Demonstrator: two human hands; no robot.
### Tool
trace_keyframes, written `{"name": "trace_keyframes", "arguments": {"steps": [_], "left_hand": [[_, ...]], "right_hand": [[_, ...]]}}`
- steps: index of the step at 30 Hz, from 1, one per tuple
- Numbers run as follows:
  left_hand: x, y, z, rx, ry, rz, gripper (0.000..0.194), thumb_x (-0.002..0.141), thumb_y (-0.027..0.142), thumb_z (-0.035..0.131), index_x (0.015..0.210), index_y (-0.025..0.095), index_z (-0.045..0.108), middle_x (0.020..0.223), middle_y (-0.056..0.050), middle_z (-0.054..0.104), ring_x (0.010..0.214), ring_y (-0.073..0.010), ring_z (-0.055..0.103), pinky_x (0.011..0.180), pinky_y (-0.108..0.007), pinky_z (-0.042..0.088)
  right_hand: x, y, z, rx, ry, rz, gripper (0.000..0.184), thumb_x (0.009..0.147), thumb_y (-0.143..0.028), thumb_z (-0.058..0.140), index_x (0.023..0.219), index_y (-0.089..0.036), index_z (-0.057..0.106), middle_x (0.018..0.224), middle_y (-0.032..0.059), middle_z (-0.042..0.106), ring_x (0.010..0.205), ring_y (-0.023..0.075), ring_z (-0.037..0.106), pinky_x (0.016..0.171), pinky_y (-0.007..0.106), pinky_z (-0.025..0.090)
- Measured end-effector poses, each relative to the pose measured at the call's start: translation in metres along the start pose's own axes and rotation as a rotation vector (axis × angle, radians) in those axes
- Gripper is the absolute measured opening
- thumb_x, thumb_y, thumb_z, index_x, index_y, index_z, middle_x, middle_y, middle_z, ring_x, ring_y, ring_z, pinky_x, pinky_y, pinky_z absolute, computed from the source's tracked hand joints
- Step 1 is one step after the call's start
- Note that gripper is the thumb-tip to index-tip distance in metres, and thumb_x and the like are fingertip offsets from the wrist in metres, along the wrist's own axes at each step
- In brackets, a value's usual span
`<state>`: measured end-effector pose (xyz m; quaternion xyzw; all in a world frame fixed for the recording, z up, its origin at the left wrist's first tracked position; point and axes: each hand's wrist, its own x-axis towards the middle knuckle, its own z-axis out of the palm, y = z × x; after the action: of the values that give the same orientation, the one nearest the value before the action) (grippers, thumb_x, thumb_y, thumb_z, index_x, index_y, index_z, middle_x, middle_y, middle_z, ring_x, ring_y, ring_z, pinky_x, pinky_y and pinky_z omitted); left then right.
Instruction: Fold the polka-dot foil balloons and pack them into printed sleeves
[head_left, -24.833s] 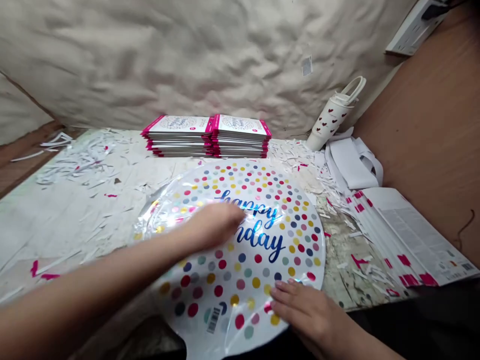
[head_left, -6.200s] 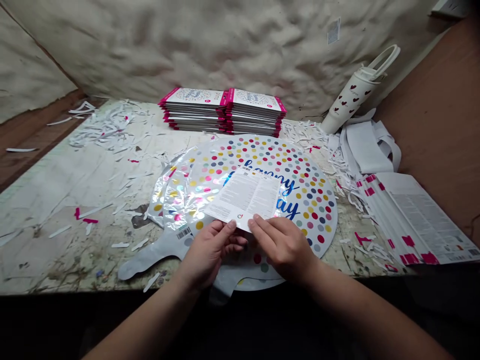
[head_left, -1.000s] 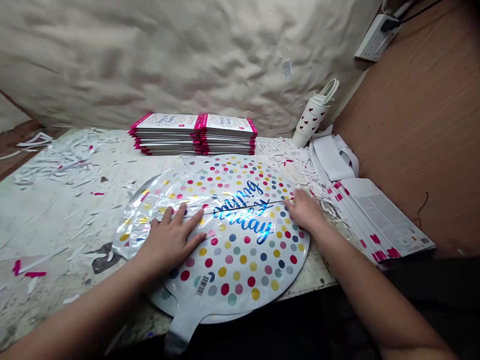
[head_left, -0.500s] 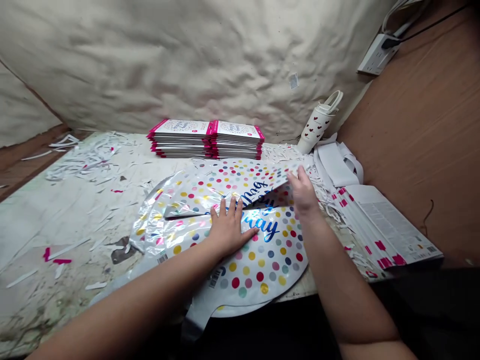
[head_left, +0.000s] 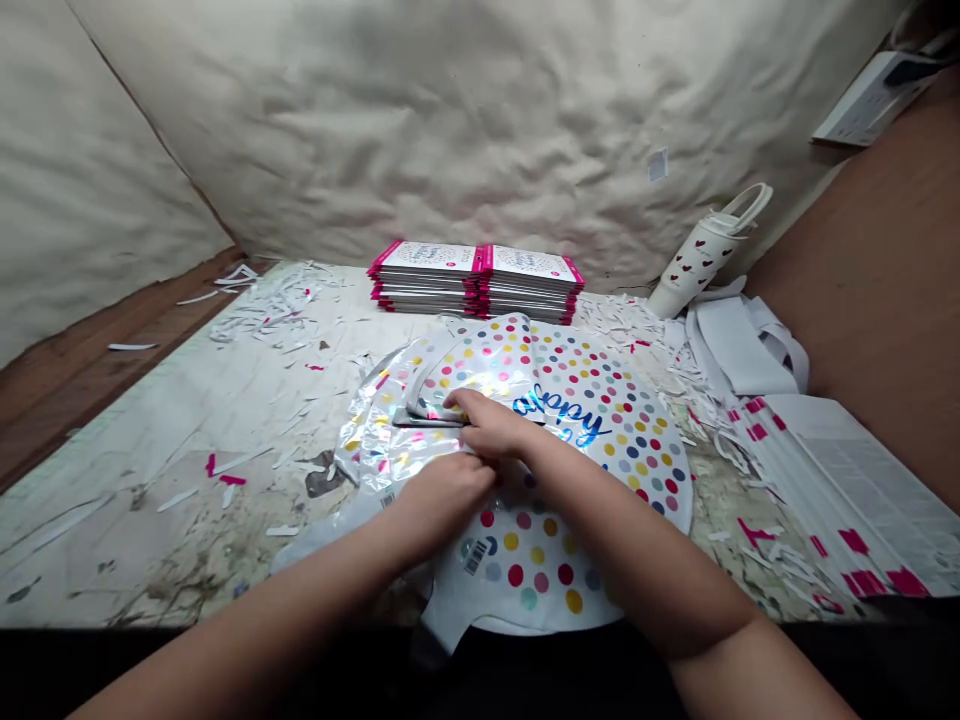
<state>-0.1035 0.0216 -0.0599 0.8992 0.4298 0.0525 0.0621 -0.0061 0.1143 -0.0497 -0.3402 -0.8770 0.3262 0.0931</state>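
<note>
A flat, white foil balloon (head_left: 480,365) printed with coloured dots lies folded over on top of other flat foil balloons (head_left: 637,430) of the same print, one showing blue lettering. My right hand (head_left: 491,425) is closed at the front edge of the folded balloon, its index finger lying along the foil. Tucked just below it, my left hand (head_left: 450,490) is closed against the foil, with the knuckles up and the fingertips hidden. The two hands touch, my right wrist passing over the left fingers. Silvery tails and a barcode show at the near side of the pile.
Two side-by-side stacks of pink-edged printed packs (head_left: 476,280) stand behind the balloons. A white tumbler with hearts (head_left: 701,255) leans at the back right, near a white strap-like roll (head_left: 739,345) and printed cards (head_left: 862,470). Paper scraps (head_left: 259,310) litter the table.
My right hand has moved left across the balloon, and the flap it held up is now folded down. My left hand has gone from spread flat to closed. The view has shifted left.
</note>
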Motion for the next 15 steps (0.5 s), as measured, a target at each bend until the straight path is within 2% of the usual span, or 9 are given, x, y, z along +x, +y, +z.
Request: {"name": "trace_keyframes", "arguments": {"steps": [2,4,6,8,9,11,13,15], "left_hand": [[-0.020,-0.025,-0.015,0.053,0.031,-0.026,0.027,0.079,0.008,0.043,0.096,0.015,0.063,0.096,-0.008,0.067,0.088,-0.0197,0.061,0.077,-0.030,0.048],[-0.033,-0.058,-0.027,0.245,0.129,-0.056,0.038,0.076,0.002,0.039,0.109,0.010,0.057,0.112,-0.015,0.061,0.102,-0.0252,0.057,0.084,-0.039,0.045],[-0.039,-0.088,-0.036,0.385,0.132,-0.044,0.032,0.077,0.004,0.041,0.102,0.009,0.060,0.101,-0.015,0.065,0.093,-0.0261,0.060,0.079,-0.040,0.046],[-0.039,-0.106,-0.044,0.434,0.106,-0.033,0.021,0.078,0.009,0.043,0.083,0.011,0.063,0.076,-0.011,0.066,0.071,-0.0231,0.061,0.066,-0.035,0.047],[-0.038,-0.109,-0.047,0.443,0.109,-0.039,0.020,0.080,0.010,0.043,0.075,0.012,0.062,0.068,-0.009,0.064,0.064,-0.0219,0.059,0.062,-0.034,0.046],[-0.036,-0.104,-0.052,0.463,0.177,-0.079,0.024,0.083,0.014,0.040,0.071,0.014,0.061,0.066,-0.009,0.061,0.063,-0.0221,0.057,0.062,-0.036,0.045],[-0.036,-0.089,-0.050,0.438,0.256,-0.099,0.027,0.087,0.021,0.038,0.075,0.015,0.062,0.073,-0.010,0.062,0.071,-0.0228,0.058,0.069,-0.037,0.045],[-0.039,-0.074,-0.040,0.357,0.264,-0.094,0.032,0.087,0.035,0.040,0.088,0.014,0.064,0.090,-0.013,0.064,0.086,-0.0249,0.058,0.079,-0.039,0.044]], "right_hand": [[-0.001,0.006,0.001,-0.023,0.015,-0.007,0.051,0.069,-0.012,0.048,0.120,-0.015,0.045,0.122,0.0104,0.051,0.106,0.0198,0.053,0.088,0.033,0.044],[0.000,0.006,0.004,-0.064,0.013,-0.037,0.045,0.068,-0.012,0.051,0.113,-0.015,0.051,0.120,0.0092,0.052,0.108,0.0193,0.051,0.091,0.030,0.041],[0.002,0.000,0.009,-0.112,0.047,-0.053,0.042,0.069,-0.015,0.055,0.111,-0.015,0.053,0.123,0.0095,0.050,0.114,0.0201,0.047,0.096,0.029,0.037],[0.006,-0.007,0.015,-0.164,0.116,-0.022,0.043,0.072,-0.024,0.057,0.113,-0.013,0.052,0.123,0.0129,0.050,0.115,0.0233,0.045,0.096,0.033,0.037],[0.009,-0.011,0.019,-0.190,0.156,0.007,0.042,0.074,-0.028,0.056,0.112,-0.011,0.053,0.119,0.0147,0.052,0.112,0.0250,0.047,0.094,0.035,0.038],[0.017,-0.018,0.028,-0.237,0.228,0.065,0.032,0.078,-0.026,0.050,0.105,-0.009,0.057,0.108,0.0167,0.057,0.104,0.0262,0.051,0.088,0.038,0.041],[0.025,-0.020,0.033,-0.269,0.280,0.100,0.021,0.078,-0.015,0.047,0.092,-0.011,0.062,0.096,0.0149,0.061,0.095,0.0243,0.055,0.082,0.035,0.044],[0.027,-0.018,0.026,-0.273,0.341,0.123,0.018,0.074,-0.010,0.048,0.082,-0.014,0.065,0.086,0.0104,0.065,0.085,0.0210,0.058,0.075,0.030,0.045]]}}
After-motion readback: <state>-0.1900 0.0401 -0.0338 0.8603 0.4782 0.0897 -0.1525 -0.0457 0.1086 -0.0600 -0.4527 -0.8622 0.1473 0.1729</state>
